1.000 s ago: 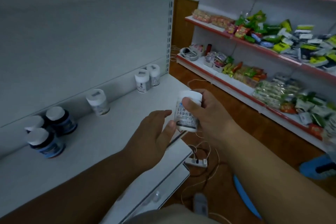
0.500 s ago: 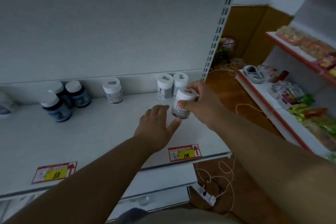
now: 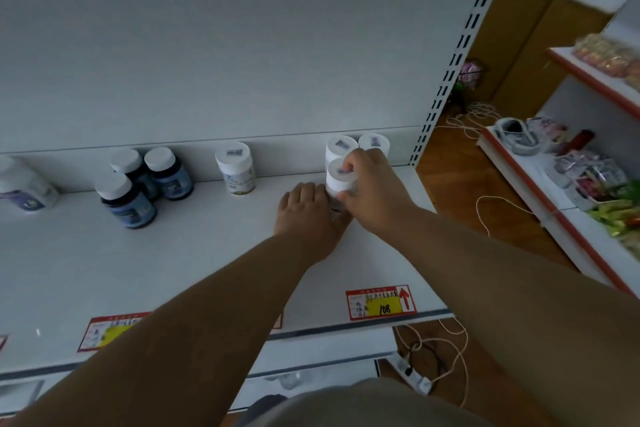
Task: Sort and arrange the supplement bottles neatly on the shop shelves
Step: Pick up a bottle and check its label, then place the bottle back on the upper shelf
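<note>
I take the white shelf [image 3: 194,253] as my landmark. Nearest its front lip I see a red and yellow price tag [image 3: 381,302] marked 108 at the right, and another tag [image 3: 110,333] at the left, partly behind my left forearm. Below the lip, on the wooden floor [image 3: 446,180], lie a power strip [image 3: 412,376] and loose pale cords.

Further in, toward the right end of the shelf, my left hand [image 3: 308,218] lies with fingers together and fairly straight, pressed against the near-left side of the white bottle [image 3: 341,180]. My right hand [image 3: 372,191] curls round that bottle from the right, thumb low on its front and fingertips over the cap. The bottle stands upright, long axis vertical, cap up; its foot is hidden by my hands, so I cannot tell whether it touches the shelf.

Directly behind it, against the back panel [image 3: 242,45], stand two more white bottles [image 3: 356,146]. Left along the back stand a single white bottle [image 3: 236,168], three dark blue bottles [image 3: 145,180] with white caps, and a white one [image 3: 24,185] at the far left, leaning.

Beyond the shelf's right end, red-edged shelving [image 3: 540,191] carries packaged goods.
</note>
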### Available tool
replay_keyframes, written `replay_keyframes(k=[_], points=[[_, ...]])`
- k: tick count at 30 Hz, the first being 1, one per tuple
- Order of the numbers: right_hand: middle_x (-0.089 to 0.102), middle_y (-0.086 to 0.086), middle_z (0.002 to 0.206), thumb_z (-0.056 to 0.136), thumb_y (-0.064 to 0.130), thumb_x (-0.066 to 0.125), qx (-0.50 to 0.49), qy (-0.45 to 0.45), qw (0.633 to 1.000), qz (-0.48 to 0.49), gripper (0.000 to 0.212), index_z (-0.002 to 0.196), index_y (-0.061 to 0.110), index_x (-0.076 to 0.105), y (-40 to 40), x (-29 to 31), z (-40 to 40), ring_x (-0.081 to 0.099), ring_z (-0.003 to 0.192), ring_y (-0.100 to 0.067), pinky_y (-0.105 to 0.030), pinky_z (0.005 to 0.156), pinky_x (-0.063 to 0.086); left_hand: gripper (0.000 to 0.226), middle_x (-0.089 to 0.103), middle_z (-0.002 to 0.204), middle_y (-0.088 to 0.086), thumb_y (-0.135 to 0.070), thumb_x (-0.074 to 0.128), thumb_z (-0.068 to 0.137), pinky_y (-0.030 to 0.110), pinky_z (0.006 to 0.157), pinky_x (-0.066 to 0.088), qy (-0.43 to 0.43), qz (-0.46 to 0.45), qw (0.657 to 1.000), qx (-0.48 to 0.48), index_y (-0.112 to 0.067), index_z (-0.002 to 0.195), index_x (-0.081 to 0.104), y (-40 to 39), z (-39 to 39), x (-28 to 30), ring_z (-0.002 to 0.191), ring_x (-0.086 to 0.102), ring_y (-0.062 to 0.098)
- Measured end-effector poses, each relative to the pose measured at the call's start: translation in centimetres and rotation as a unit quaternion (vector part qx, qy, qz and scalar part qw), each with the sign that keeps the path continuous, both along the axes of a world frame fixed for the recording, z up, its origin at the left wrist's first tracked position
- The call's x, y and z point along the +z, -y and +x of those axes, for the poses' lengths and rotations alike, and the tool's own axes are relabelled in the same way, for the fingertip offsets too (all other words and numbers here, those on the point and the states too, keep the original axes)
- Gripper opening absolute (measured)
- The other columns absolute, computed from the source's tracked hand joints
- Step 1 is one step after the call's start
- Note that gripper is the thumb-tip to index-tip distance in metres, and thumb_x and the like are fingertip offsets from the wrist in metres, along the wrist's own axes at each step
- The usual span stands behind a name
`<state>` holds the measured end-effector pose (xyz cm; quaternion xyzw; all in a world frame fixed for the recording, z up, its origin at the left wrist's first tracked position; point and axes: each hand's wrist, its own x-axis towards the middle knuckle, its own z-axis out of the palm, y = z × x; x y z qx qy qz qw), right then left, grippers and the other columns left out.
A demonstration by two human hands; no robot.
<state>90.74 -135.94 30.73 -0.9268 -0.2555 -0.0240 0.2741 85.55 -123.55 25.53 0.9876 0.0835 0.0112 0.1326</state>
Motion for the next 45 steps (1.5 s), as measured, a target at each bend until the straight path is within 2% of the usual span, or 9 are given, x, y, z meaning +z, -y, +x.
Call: replay_keyframes(k=[9,16,19,24,28,32,35,39,45], points=[[0.046,-0.012,0.126,0.079,0.025,0.077,-0.061,0.006,0.998,-0.016,0.049,0.119,0.016,0.051,-1.1,0.3,-1.4,0.053,0.109,-0.03,-0.042,0.091,0.051,0.064,0.042,0.143,0.006,-0.061,0.032,0.094,0.039,0.115,0.024,-0.006,0.01,0.997,-0.078,-0.015,0.138,0.04,-1.9,-0.4,0.8,0.137,0.033,0.024],[0.051,-0.012,0.127,0.077,0.029,0.078,-0.061,0.133,0.989,-0.001,0.055,0.118,0.02,0.042,-1.6,1.8,-4.2,0.054,0.111,-0.029,-0.044,0.089,0.054,0.071,0.026,0.158,0.004,-0.06,0.035,0.095,0.039,0.119,0.017,0.002,-0.002,0.996,-0.091,-0.017,0.151,0.024,-3.0,-3.6,1.9,0.145,0.021,0.023],[0.049,-0.008,0.128,0.08,0.031,0.074,-0.007,0.13,0.991,0.017,0.051,0.118,0.023,0.041,-2.0,2.4,-5.5,0.051,0.114,-0.027,-0.047,0.091,0.051,0.071,0.028,0.157,0.004,-0.06,0.036,0.095,0.04,0.118,0.021,0.016,-0.007,0.998,-0.053,-0.018,0.151,0.024,-3.0,-6.1,2.7,0.145,0.022,0.023],[0.054,-0.009,0.126,0.085,0.031,0.069,0.1,0.1,0.989,0.04,0.047,0.125,0.014,0.051,-3.0,4.3,-8.1,0.051,0.114,-0.028,-0.045,0.092,0.048,0.069,0.035,0.154,0.0,-0.055,0.044,0.094,0.04,0.115,0.026,0.035,-0.005,0.999,0.039,-0.024,0.152,0.022,-3.3,-12.6,4.3,0.141,0.03,0.023],[0.056,-0.01,0.121,0.086,0.028,0.068,0.198,0.085,0.972,0.088,0.043,0.124,0.013,0.053,-6.1,5.8,-12.0,0.053,0.108,-0.028,-0.046,0.089,0.049,0.065,0.046,0.146,0.001,-0.058,0.038,0.089,0.043,0.107,0.035,0.048,0.02,0.991,0.12,-0.029,0.146,0.035,-5.0,-19.3,5.1,0.132,0.043,0.028],[0.054,-0.008,0.117,0.086,0.028,0.065,0.291,0.055,0.948,0.118,0.039,0.121,0.014,0.055,-11.2,6.8,-19.1,0.053,0.107,-0.026,-0.044,0.09,0.047,0.061,0.051,0.14,0.002,-0.059,0.037,0.088,0.045,0.104,0.039,0.068,0.016,0.973,0.218,-0.029,0.141,0.044,-8.0,-28.0,5.6,0.126,0.047,0.03],[0.05,-0.003,0.125,0.089,0.031,0.063,0.359,0.035,0.926,0.111,0.039,0.124,0.017,0.053,-15.2,7.1,-24.7,0.052,0.113,-0.022,-0.038,0.094,0.045,0.061,0.054,0.135,0.003,-0.058,0.043,0.09,0.044,0.101,0.041,0.092,-0.007,0.953,0.287,-0.023,0.14,0.044,-11.3,-34.3,5.6,0.124,0.048,0.03],[0.05,0.005,0.118,0.091,0.032,0.062,0.406,-0.002,0.909,0.09,0.041,0.128,0.023,0.047,-22.7,6.8,-32.7,0.049,0.108,-0.014,-0.034,0.092,0.045,0.059,0.058,0.127,0.004,-0.054,0.047,0.09,0.041,0.093,0.043,0.096,-0.007,0.935,0.342,-0.02,0.138,0.045,-16.8,-43.2,5.2,0.115,0.052,0.028],[0.043,0.004,0.112,0.09,0.03,0.064,0.472,-0.021,0.874,0.113,0.034,0.12,0.019,0.052,-34.4,5.8,-46.0,0.051,0.101,-0.016,-0.032,0.087,0.048,0.048,0.056,0.127,0.0,-0.05,0.05,0.084,0.043,0.093,0.048,0.068,0.011,0.91,0.409,-0.023,0.123,0.061,-25.4,-57.8,5.3,0.112,0.056,0.026]])
